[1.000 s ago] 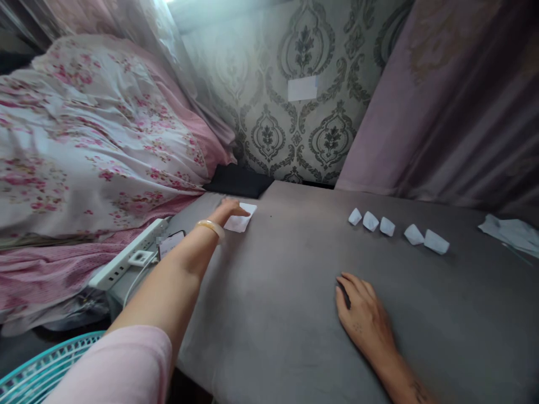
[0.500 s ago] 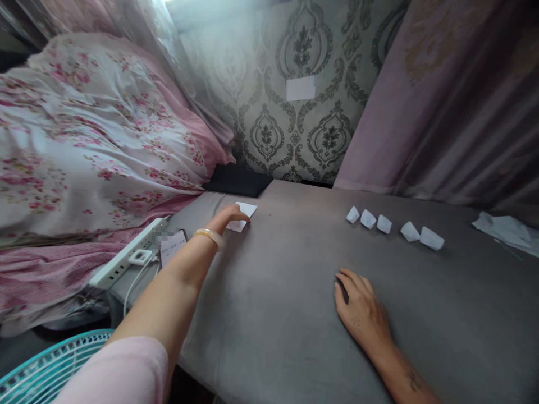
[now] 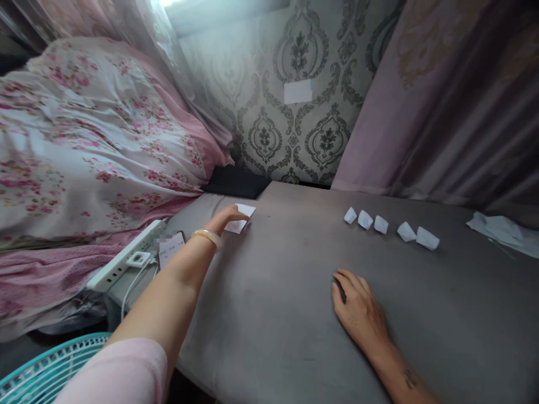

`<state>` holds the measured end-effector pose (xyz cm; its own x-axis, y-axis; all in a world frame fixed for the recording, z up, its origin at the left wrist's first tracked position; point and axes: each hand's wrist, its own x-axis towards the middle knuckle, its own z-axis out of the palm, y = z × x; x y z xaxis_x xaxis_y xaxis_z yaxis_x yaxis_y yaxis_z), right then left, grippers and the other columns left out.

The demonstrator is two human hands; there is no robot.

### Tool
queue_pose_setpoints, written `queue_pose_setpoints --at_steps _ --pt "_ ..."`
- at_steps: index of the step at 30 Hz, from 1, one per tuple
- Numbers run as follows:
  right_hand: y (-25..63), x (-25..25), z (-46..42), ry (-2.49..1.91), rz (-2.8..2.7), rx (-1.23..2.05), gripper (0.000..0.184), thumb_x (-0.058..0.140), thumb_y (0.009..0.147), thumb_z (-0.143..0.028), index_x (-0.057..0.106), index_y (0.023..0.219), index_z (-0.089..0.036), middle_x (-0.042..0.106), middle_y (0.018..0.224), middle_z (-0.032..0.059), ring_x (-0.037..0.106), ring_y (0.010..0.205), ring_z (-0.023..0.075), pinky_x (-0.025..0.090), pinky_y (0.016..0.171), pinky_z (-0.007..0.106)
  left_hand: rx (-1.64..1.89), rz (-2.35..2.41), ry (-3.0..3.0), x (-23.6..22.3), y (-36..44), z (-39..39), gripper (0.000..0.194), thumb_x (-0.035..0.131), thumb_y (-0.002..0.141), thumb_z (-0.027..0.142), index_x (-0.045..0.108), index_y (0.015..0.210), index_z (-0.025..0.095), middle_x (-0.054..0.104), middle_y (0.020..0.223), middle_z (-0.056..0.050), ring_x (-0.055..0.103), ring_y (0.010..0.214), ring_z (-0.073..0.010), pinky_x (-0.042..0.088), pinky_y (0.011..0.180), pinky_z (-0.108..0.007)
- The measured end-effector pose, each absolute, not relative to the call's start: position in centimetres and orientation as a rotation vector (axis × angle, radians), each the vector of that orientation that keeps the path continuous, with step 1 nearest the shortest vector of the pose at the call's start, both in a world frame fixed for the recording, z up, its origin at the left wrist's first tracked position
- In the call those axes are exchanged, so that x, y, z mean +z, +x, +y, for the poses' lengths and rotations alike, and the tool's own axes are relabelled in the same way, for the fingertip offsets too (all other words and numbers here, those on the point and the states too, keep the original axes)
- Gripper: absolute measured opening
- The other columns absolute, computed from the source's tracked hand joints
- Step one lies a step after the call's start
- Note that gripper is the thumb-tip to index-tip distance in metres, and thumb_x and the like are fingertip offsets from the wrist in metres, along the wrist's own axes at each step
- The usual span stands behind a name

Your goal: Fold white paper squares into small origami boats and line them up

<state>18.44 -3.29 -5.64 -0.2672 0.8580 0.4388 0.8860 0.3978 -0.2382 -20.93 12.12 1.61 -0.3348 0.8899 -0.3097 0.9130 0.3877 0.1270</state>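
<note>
Left hand [image 3: 228, 214] now sits slightly lower over the paper [image 3: 247, 210], near the table's [image 3: 286, 275] far-left corner; can't tell if its fingers grip. Your right hand [image 3: 364, 315] rests nearer you, thumb and fingers slightly apart. Light pressure should avoid creases.

Dim room, cool light. Glare at far left, top edge, by the sheer curtain [image 3: 162, 33]; wallpaper [image 3: 248, 78] washed out there, darker toward the right. Right-hand drape [image 3: 458, 123] falls into shadow. Soft shadows on the grey surface [image 3: 286, 303], darker under the right hand [image 3: 360, 314]. Wide-angle stretch at edges, fine texture smeared. Blocky pixelation beside the phone [image 3: 170, 247].
</note>
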Motion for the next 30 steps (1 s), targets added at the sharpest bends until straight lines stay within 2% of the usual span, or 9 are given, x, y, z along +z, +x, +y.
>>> queue_pose_setpoints --at_steps 5,11,17,24,27,30 --pt "18.5 -5.6 -3.3 -1.482 -2.154 -0.070 0.030 0.042 0.088 -0.024 0.064 0.106 -0.015 0.065 0.113 0.0109 0.056 0.103 0.0250 0.047 0.089 0.040 -0.133 2.345 1.589 1.1 -20.7 13.0 0.075 0.071 0.057 0.057 0.059 0.118 0.014 0.060 0.124 -0.019 0.057 0.111 -0.0341 0.048 0.078 -0.030" --pt "18.4 -5.8 -3.3 -1.484 -2.132 -0.066 0.029 0.043 0.087 -0.023 0.065 0.106 -0.016 0.065 0.114 0.0104 0.056 0.103 0.0254 0.046 0.089 0.040 -0.104 2.328 1.563 1.1 -21.4 12.9 0.071 0.069 0.060 0.053 0.058 0.120 0.016 0.062 0.122 -0.015 0.061 0.105 -0.0303 0.048 0.074 -0.027" --pt "18.4 -5.7 -3.3 -1.502 -2.143 -0.061 0.029 0.044 0.088 -0.023 0.065 0.106 -0.015 0.065 0.114 0.0100 0.056 0.104 0.0251 0.046 0.090 0.039 -0.032 2.294 1.527 2.3 -21.3 12.1 0.068 0.068 0.063 0.050 0.058 0.119 0.013 0.063 0.120 -0.016 0.064 0.097 -0.0275 0.049 0.068 -0.025" --pt "18.5 -5.7 -3.2 -1.498 -2.168 -0.077 0.029 0.044 0.088 -0.022 0.065 0.107 -0.013 0.064 0.114 0.0109 0.055 0.104 0.0252 0.046 0.091 0.039 0.179 2.311 1.460 3.5 -20.4 11.0 0.033 0.062 0.070 0.029 0.068 0.099 0.014 0.071 0.100 -0.010 0.067 0.086 -0.0255 0.049 0.067 -0.026" --pt "18.5 -5.6 -3.2 -1.500 -2.167 -0.075 0.029 0.044 0.088 -0.023 0.065 0.106 -0.013 0.064 0.113 0.0106 0.055 0.103 0.0255 0.046 0.091 0.039 0.382 2.406 1.406 3.8 -19.7 10.0 0.026 0.059 0.072 0.020 0.069 0.095 0.013 0.070 0.098 -0.014 0.065 0.093 -0.0301 0.049 0.073 -0.031" --pt "18.5 -5.6 -3.3 -1.494 -2.155 -0.053 0.029 0.043 0.089 -0.024 0.065 0.106 -0.014 0.065 0.113 0.0103 0.055 0.102 0.0254 0.047 0.090 0.040 0.699 2.534 1.373 4.5 -18.3 8.5 0.029 0.050 0.080 0.018 0.064 0.104 0.009 0.064 0.110 -0.023 0.056 0.110 -0.0381 0.045 0.084 -0.041"
